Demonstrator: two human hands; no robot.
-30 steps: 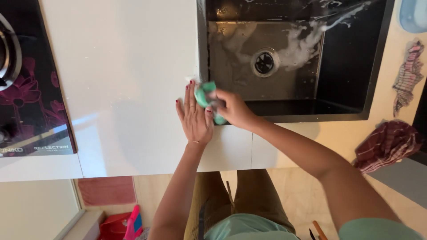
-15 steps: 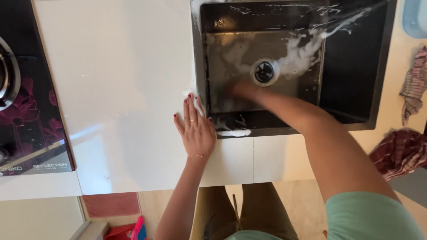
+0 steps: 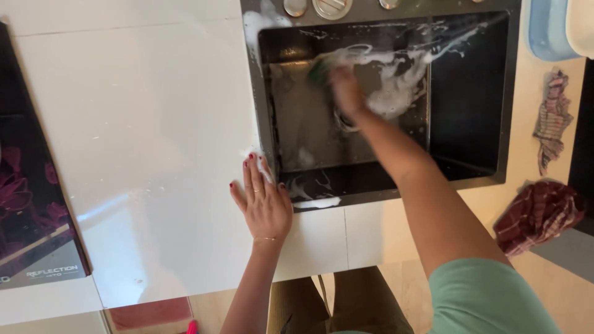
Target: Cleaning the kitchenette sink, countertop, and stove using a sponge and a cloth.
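Leftmost, a dark glossy stove panel with a pink flower pattern [image 3: 31, 204] lies at the bench's [image 3: 136, 124] left edge, and the left hand [image 3: 263, 204] rests flat with fingers spread on the white top, just beside the near left corner of the black sink [image 3: 470, 93]. Farther right and far from the body, the right hand [image 3: 346, 93] is closed on a green sponge [image 3: 318, 67], blurred, pressed into suds on the sink's far wall, so the sponge sits far and left of that hand. Right of the sink lie a striped cloth [image 3: 552, 117] and a dark red checked cloth [image 3: 535, 213].
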